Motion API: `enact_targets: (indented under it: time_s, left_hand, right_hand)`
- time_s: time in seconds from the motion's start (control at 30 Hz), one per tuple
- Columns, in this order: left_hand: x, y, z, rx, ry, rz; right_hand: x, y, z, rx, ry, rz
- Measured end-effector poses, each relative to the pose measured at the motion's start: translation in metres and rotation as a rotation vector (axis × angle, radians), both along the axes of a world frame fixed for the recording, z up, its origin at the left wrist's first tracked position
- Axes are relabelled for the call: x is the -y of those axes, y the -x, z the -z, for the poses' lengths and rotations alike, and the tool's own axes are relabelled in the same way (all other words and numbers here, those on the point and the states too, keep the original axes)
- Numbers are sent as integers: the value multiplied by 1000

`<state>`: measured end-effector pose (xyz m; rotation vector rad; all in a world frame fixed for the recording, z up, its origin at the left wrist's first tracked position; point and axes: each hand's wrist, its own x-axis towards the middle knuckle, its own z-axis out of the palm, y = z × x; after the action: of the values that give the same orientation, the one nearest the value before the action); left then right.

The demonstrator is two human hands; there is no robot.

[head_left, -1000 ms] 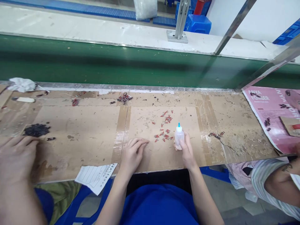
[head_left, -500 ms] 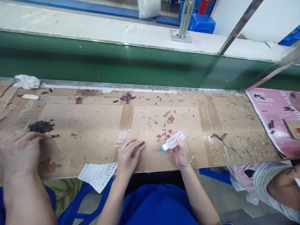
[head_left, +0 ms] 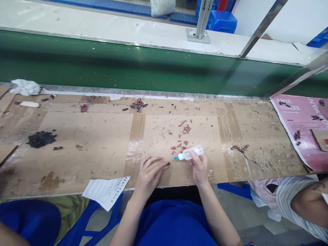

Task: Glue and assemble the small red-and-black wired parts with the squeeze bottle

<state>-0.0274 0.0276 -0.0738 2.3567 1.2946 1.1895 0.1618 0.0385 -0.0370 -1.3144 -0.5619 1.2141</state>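
Between the thumb and fingertips of my left hand (head_left: 151, 172) is a small dark part (head_left: 168, 164), too small to make out fully. My right hand (head_left: 199, 167) grips a clear squeeze bottle (head_left: 192, 152) with a white cap. Its blue nozzle tip (head_left: 175, 158) points left, a short way from the dark part. Just beyond the bottle, several small red-and-black parts (head_left: 187, 130) lie scattered on the cardboard table cover (head_left: 159, 136).
A heap of black pieces (head_left: 41, 139) lies at the left. Further back sit a pile of red-and-black parts (head_left: 138, 105) and a crumpled white cloth (head_left: 25, 87). A paper sheet (head_left: 106, 192) overhangs the front edge. Another person's arm (head_left: 311, 198) shows at the right.
My left hand has moved right with the dark part, close to the nozzle. The bottle has turned flatter. The other person's hand at the left has withdrawn from the black heap.
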Motion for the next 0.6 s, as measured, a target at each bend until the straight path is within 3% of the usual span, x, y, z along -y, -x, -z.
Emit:
enact_targets:
  time_s: [0.2,0.37,0.6]
  left_hand:
    - [0,0,2,-11,-13,-41]
    - [-3,0,-5,-2,24,-29]
    - [-2,-2,-10,-10,50,-59]
  right_hand:
    - [4,-1,7,143,-47,41]
    - [8,-2,3,231,-121,-20]
    - [14,1,7,298,-78,-92]
